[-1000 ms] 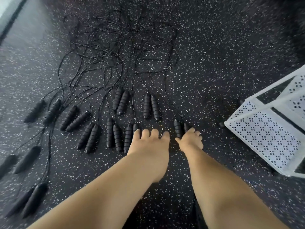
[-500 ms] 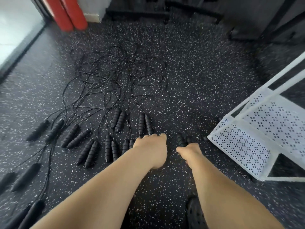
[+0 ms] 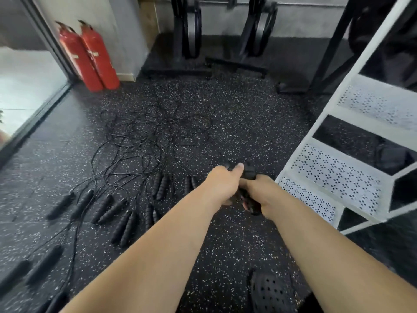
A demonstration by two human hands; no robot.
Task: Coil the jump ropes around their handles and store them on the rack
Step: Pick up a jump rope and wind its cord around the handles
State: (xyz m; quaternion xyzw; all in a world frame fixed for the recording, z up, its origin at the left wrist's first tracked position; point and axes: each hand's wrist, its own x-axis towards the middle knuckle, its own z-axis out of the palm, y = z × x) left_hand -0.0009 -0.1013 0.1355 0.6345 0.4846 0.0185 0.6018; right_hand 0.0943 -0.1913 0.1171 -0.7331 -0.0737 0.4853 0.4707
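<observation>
Several black jump ropes lie on the speckled rubber floor, their ribbed handles in pairs at left and their thin cords tangled further back. My left hand and my right hand meet above the floor, both curled round a pair of black handles lifted off the ground. Its cord trails down toward the tangle. The white perforated rack stands just right of my hands.
Two red fire extinguishers lean at the back left by a glass door. Black weight-plate stands and a dark frame line the back wall. My black perforated shoe shows at the bottom.
Both hands took a pair of handles off the floor and raised them together. The view tilted up, showing the back wall and more of the rack.
</observation>
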